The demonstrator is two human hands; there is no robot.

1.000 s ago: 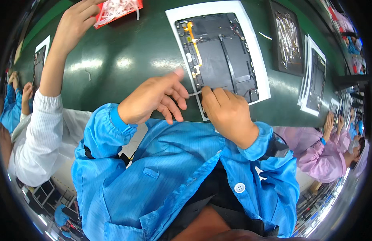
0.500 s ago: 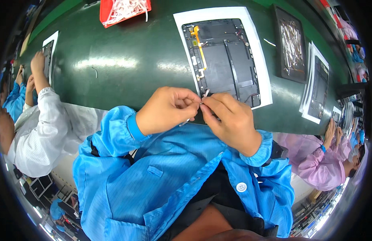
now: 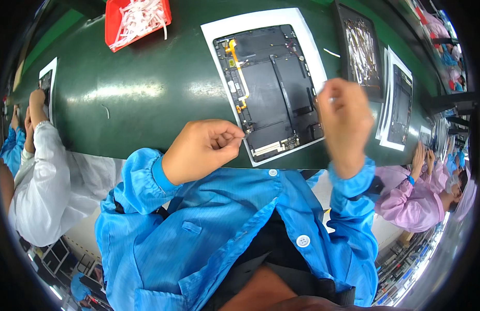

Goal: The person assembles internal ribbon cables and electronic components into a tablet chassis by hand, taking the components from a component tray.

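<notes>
An opened tablet-like device (image 3: 258,78) with a black interior lies on a white sheet (image 3: 211,32). An orange flex cable (image 3: 242,78) runs along its left side. My left hand (image 3: 201,150) is at the device's near left edge, thumb and forefinger pinched together. Something small and dark shows at those fingertips, too small to name. Over the device's right edge is my right hand (image 3: 346,122), raised and smeared by motion. Its fingers look curled, but whether they hold anything is unclear.
A red bin (image 3: 113,23) of white strips stands at the far left. Far right, a dark tray (image 3: 372,93) holds many thin strips, with a loose white strip (image 3: 331,53) beside it. Another device (image 3: 402,103) lies on sheets at right. Co-workers sit on both sides.
My right hand has left my left hand's fingertips and moved right and away from me. My left hand stays pinched by the device's edge. The device's near end now shows.
</notes>
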